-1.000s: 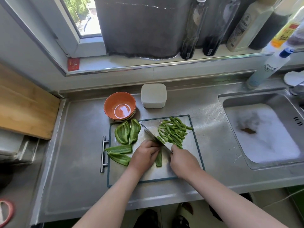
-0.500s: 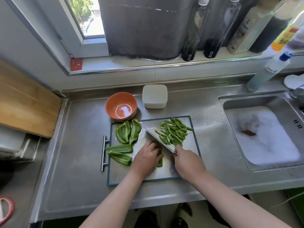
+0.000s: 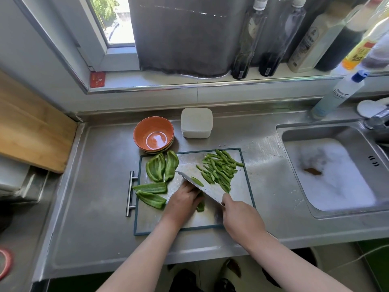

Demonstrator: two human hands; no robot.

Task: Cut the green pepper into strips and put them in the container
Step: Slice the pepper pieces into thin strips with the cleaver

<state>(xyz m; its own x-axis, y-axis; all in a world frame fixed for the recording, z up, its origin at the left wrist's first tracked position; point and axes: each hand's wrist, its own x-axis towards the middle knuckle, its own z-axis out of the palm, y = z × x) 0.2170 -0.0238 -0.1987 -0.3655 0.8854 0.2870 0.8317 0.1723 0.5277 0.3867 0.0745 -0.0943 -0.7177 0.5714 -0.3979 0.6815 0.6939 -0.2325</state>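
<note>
Currently, the steel worktop [image 3: 94, 207] has open room left of the cutting board [image 3: 151, 220], as far as its raised left edge. A wooden board [image 3: 31, 131] lies beyond that edge. The sink [image 3: 315, 126] to the right holds foam, and its far side is cut off by the frame. The cutting board sits near the worktop's front edge, with a metal bar handle [image 3: 131, 192] at its left side. Of the bottles on the sill, only the blue-capped bottle [image 3: 339, 95] can be read: "home". The other labels are illegible. The white container [image 3: 196, 123] stands behind the cutting board, apart from it, beside the orange bowl [image 3: 143, 131]. The knife [image 3: 208, 190] slants across the board with 1 strip lying on its blade. The right hand [image 3: 240, 216] is clenched around the handle, which it hides. The left hand [image 3: 183, 200], fingers curled, pins a pepper piece [image 3: 201, 206] that is mostly hidden beneath it. 4 uncut pepper sections [image 3: 156, 169] lie at the board's left. The cut strips [image 3: 221, 169] are piled at its back right, 1 tip over the rim.
</note>
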